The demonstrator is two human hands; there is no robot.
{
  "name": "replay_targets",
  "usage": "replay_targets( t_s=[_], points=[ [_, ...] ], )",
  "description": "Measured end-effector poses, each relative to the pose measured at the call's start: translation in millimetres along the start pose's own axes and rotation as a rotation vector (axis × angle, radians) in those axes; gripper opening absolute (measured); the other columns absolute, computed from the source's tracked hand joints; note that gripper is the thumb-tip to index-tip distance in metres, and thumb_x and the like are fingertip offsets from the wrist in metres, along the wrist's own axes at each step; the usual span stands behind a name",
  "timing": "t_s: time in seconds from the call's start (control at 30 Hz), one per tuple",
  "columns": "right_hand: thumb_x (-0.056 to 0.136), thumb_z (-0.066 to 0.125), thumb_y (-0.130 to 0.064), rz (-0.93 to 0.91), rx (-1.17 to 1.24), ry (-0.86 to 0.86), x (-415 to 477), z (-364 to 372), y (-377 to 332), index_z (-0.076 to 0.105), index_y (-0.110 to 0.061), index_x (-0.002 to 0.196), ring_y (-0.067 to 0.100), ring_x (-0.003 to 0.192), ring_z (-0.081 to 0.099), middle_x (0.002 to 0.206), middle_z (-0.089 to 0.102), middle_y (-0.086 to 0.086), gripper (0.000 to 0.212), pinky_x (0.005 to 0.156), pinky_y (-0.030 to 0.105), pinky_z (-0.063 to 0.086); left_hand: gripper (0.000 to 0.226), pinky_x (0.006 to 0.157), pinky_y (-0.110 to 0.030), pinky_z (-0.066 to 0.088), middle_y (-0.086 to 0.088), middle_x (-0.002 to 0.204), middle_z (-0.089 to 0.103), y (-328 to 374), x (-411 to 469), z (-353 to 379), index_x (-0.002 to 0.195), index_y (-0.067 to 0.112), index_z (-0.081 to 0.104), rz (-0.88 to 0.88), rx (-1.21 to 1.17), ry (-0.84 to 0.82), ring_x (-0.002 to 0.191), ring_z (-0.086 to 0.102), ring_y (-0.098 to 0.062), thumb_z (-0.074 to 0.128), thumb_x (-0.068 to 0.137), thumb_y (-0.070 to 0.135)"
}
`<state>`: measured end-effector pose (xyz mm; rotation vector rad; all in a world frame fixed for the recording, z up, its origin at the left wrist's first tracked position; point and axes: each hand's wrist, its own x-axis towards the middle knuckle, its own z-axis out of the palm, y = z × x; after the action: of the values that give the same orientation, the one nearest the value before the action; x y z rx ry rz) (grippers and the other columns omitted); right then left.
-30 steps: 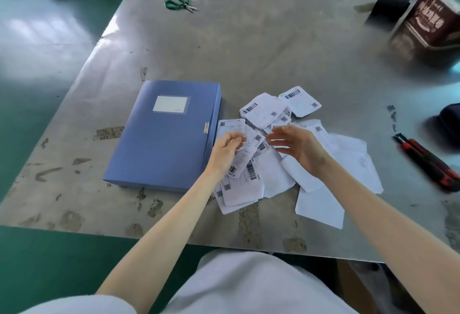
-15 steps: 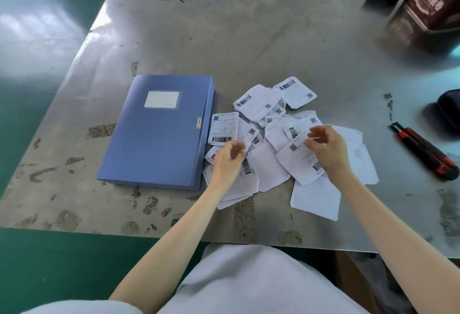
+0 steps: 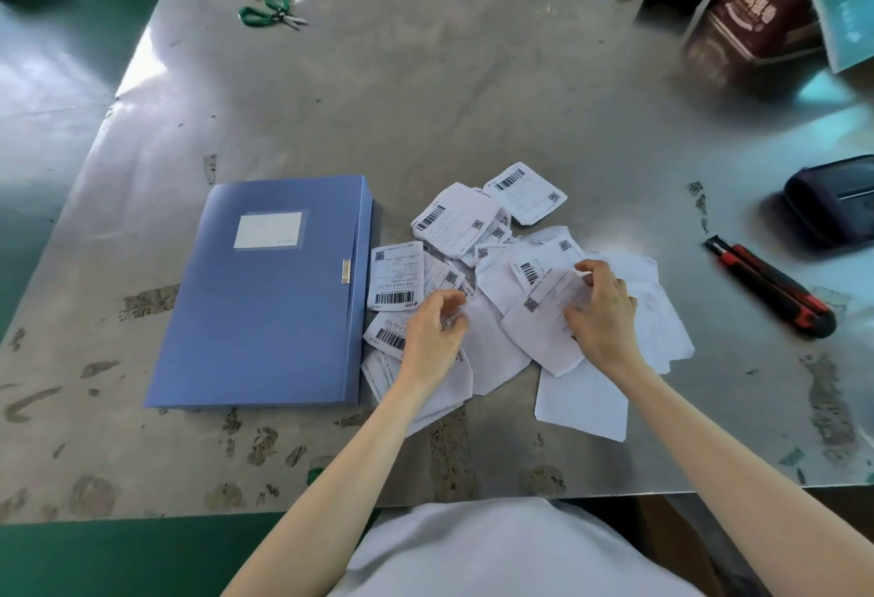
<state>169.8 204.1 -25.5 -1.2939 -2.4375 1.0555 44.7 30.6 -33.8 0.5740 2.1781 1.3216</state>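
Paper slips (image 3: 496,341) sit in a messy heap near the front edge of the table (image 3: 473,99), just right of the blue file box (image 3: 265,298). Right hand (image 3: 603,312) pinches one barcode slip (image 3: 544,282) by its right edge, on top of the heap. Left hand (image 3: 432,336) is curled over the heap's left side, apart from the right. Can't tell if it's gripping anything, since the fingers hide it. The print is too small to read. The black case (image 3: 832,203) is cut off at the right edge, and the brown box (image 3: 747,24) at the far right corner is blurry.
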Motion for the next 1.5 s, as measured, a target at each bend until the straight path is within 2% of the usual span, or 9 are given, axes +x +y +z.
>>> replay_targets(
  t_s=[0.13,0.33,0.47,0.7,0.87,0.93,1.17,1.33,1.5],
  points=[
    [0.085,0.056,0.003,-0.006,0.328,-0.071,1,-16,-8,0.048,-0.018,0.118,0.015,0.077,0.056,0.086,0.061,-0.002,0.04,0.055,0.012,0.043,0.031,0.09,-0.01,0.044,0.003,0.118,0.062,10,0,6,0.12,0.012,0.057,0.025,-0.023,-0.039,0.107,0.057,-0.006,0.061,0.09,0.006],
    [0.082,0.068,-0.001,-0.105,0.389,-0.358,2,-28,-18,0.057,-0.029,0.099,0.015,0.072,0.06,0.084,0.07,0.011,0.035,0.069,0.029,0.049,0.036,0.078,-0.01,0.047,0.01,0.107,0.064,34,2,18,0.122,0.021,0.055,0.021,-0.053,-0.138,0.095,0.06,0.001,0.068,0.088,0.022],
    [0.08,0.072,-0.005,-0.071,0.484,-0.357,0,-27,-17,0.059,-0.027,0.101,0.014,0.075,0.061,0.085,0.069,0.007,0.034,0.072,0.03,0.051,0.014,0.066,-0.028,0.044,0.0,0.078,0.064,37,-3,26,0.085,0.008,0.061,-0.025,-0.017,-0.146,0.07,0.057,-0.013,0.068,0.087,0.02],
    [0.078,0.071,0.0,0.175,0.822,-0.392,-10,-28,7,0.059,-0.013,0.104,0.017,0.075,0.068,0.083,0.071,0.003,0.032,0.061,0.024,0.053,0.018,0.089,-0.052,0.053,-0.023,0.107,0.068,36,-20,39,0.106,-0.003,0.061,-0.372,-0.511,0.106,0.099,0.065,-0.036,0.06,0.088,-0.002],
    [0.078,0.064,0.009,0.371,1.106,-0.412,-18,-13,11,0.064,-0.007,0.092,0.02,0.077,0.07,0.089,0.073,0.007,0.021,0.063,0.026,0.056,0.022,0.072,-0.039,0.06,-0.013,0.102,0.071,29,-34,50,0.108,0.005,0.059,-0.44,-0.806,0.183,0.09,0.068,-0.023,0.058,0.088,-0.003],
    [0.078,0.064,0.009,0.426,1.164,-0.422,-18,-7,9,0.067,-0.007,0.095,0.019,0.079,0.071,0.09,0.074,0.005,0.023,0.066,0.029,0.058,0.025,0.078,-0.046,0.058,-0.015,0.106,0.07,27,-39,53,0.111,0.003,0.057,-0.451,-0.837,0.177,0.097,0.068,-0.026,0.059,0.087,-0.002],
    [0.081,0.062,0.006,0.464,1.12,-0.383,-17,3,-2,0.067,-0.009,0.102,0.018,0.081,0.07,0.093,0.073,0.002,0.026,0.07,0.032,0.06,0.012,0.073,-0.02,0.051,0.001,0.094,0.068,16,-41,41,0.091,0.019,0.058,-0.31,-0.44,0.263,0.087,0.064,-0.011,0.061,0.089,0.007],
    [0.083,0.06,0.005,0.444,1.014,-0.341,-13,6,-9,0.065,-0.007,0.11,0.021,0.084,0.067,0.098,0.071,0.006,0.03,0.079,0.036,0.055,0.024,0.079,-0.014,0.042,0.001,0.113,0.057,3,-19,8,0.113,0.012,0.059,-0.104,0.093,0.358,0.098,0.055,-0.011,0.062,0.089,0.01],
    [0.083,0.059,0.005,0.436,0.972,-0.275,-12,17,-23,0.064,-0.003,0.112,0.025,0.087,0.065,0.103,0.069,0.011,0.03,0.076,0.036,0.054,0.046,0.094,-0.024,0.035,-0.009,0.133,0.046,-10,7,-18,0.131,0.004,0.048,-0.011,0.383,0.292,0.118,0.047,-0.022,0.063,0.088,0.012]
  ],
)
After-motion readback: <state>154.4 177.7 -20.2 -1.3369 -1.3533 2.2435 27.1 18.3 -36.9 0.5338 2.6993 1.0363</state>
